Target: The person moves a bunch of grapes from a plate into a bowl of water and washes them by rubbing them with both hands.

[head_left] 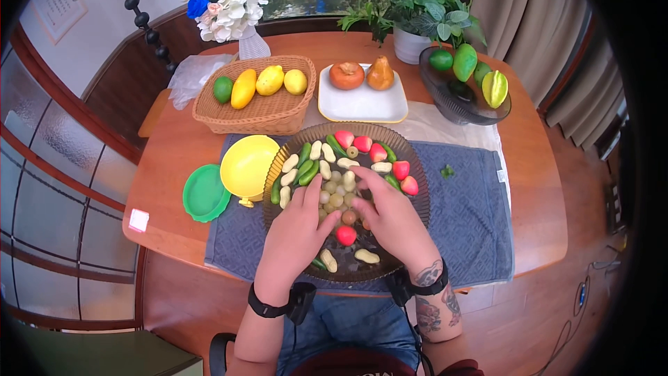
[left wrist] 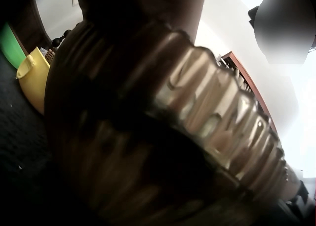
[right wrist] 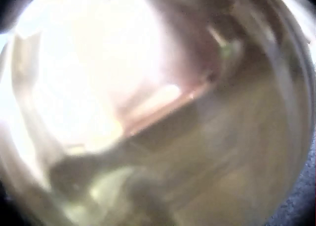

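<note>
A brown ribbed glass bowl (head_left: 424, 205) with water in it stands in front of the person. In its middle sits a cluster of pale green grapes (head_left: 336, 200). My left hand (head_left: 296, 228) lies along the left of the grapes, fingers extended forward and thumb at their near side. From the right, my right hand (head_left: 396, 217) reaches over them with spread fingers. Around the hands are several peanuts (head_left: 367, 256), small green cucumbers (head_left: 305, 154) and small red fruits (head_left: 346, 235). The ribbed bowl wall (left wrist: 212, 95) fills the left wrist view; the right wrist view is blurred.
The bowl stands on a blue-grey towel (head_left: 470, 216). Left of it are a yellow bowl (head_left: 249, 167) and a green dish (head_left: 206, 193). Behind stand a wicker basket (head_left: 229, 122), a white tray (head_left: 362, 108) and a dark glass stand (head_left: 445, 101), each with fruit.
</note>
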`<state>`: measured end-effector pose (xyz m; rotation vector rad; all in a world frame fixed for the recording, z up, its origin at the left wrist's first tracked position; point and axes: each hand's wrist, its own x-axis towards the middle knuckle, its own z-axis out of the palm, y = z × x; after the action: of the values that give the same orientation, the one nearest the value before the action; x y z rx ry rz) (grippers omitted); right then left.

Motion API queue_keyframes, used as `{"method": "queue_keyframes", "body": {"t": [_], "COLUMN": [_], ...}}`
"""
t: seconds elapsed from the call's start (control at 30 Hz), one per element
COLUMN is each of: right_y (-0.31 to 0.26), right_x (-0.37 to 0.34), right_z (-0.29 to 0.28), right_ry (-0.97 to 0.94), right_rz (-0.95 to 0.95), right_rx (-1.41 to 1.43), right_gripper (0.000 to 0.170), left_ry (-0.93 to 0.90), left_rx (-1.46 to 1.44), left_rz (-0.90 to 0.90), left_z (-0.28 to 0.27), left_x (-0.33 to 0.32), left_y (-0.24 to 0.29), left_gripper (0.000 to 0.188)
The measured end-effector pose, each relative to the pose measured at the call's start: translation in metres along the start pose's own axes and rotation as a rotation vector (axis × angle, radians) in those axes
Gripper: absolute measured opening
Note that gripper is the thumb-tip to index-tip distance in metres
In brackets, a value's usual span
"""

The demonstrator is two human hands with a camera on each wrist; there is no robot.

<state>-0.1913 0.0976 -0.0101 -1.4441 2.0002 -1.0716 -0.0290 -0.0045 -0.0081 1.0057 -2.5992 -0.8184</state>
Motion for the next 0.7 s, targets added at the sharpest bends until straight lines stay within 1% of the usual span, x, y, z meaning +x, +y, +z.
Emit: {"method": "queue_keyframes", "body": {"t": [0.03, 0.07, 0.13, 0.17, 0.23, 0.27, 0.33, 0.37, 0.4, 0.47, 0.5, 0.53, 0.57, 0.6, 0.63, 0.67, 0.7], "right_y": [-0.001, 0.000, 0.002, -0.005, -0.023, -0.021, -0.008, -0.003, -0.003, -0.009, -0.010, -0.010, -0.009, -0.008, -0.004, -0.002, -0.001], "right_x": [0.001, 0.002, 0.005, 0.004, 0.000, 0.000, 0.002, 0.003, 0.001, -0.005, -0.006, -0.006, -0.006, -0.006, -0.008, -0.008, -0.009], "right_z": [-0.001, -0.001, -0.001, -0.003, -0.007, -0.005, -0.001, 0.002, 0.003, 0.005, 0.006, 0.006, 0.005, 0.005, 0.009, 0.009, 0.009], "right_ry": [0.035, 0.035, 0.100, 0.101, 0.034, 0.034, -0.020, -0.151, -0.150, -0.294, -0.364, -0.363, -0.361, -0.356, -0.282, -0.284, -0.254], "right_rz": [-0.052, -0.051, -0.212, -0.210, -0.134, -0.135, -0.414, -0.440, -0.442, -0.340, -0.286, -0.288, -0.185, -0.083, -0.076, -0.077, -0.046], "right_rx": [0.032, 0.033, 0.108, 0.108, 0.413, 0.412, 0.073, 0.176, 0.176, -0.125, -0.275, -0.273, -0.336, -0.398, -0.456, -0.454, -0.479], "right_gripper": [0.055, 0.055, 0.056, 0.056, 0.063, 0.063, 0.079, 0.087, 0.087, 0.093, 0.096, 0.096, 0.098, 0.099, 0.096, 0.096, 0.090], "left_ry": [0.020, 0.039, 0.030, 0.021, 0.014, 0.010, 0.027, 0.044, 0.046, 0.298, 0.299, 0.241, 0.183, 0.185, 0.158, 0.131, 0.131], "left_rx": [0.008, 0.016, 0.018, 0.020, 0.012, 0.003, -0.044, -0.091, -0.090, -0.120, -0.119, -0.154, -0.189, -0.187, -0.124, -0.060, -0.059], "left_rz": [0.024, 0.050, 0.062, 0.074, 0.080, 0.088, 0.076, 0.063, 0.064, 0.192, 0.193, 0.160, 0.128, 0.129, 0.206, 0.282, 0.280], "left_z": [0.000, 0.001, 0.001, 0.001, 0.001, 0.001, -0.002, -0.003, -0.002, 0.003, 0.002, 0.000, -0.001, -0.001, 0.001, 0.002, 0.002], "left_x": [0.000, -0.001, 0.000, 0.000, -0.001, 0.000, 0.000, 0.000, 0.001, 0.004, 0.004, 0.002, 0.002, 0.002, 0.002, 0.002, 0.001], "left_y": [-0.001, -0.001, -0.002, -0.003, -0.004, -0.004, 0.003, 0.005, 0.002, -0.005, -0.005, -0.004, -0.004, -0.007, -0.011, -0.013, -0.012], "left_gripper": [0.063, 0.063, 0.063, 0.063, 0.061, 0.060, 0.056, 0.053, 0.053, 0.048, 0.048, 0.046, 0.045, 0.045, 0.046, 0.048, 0.048]}}
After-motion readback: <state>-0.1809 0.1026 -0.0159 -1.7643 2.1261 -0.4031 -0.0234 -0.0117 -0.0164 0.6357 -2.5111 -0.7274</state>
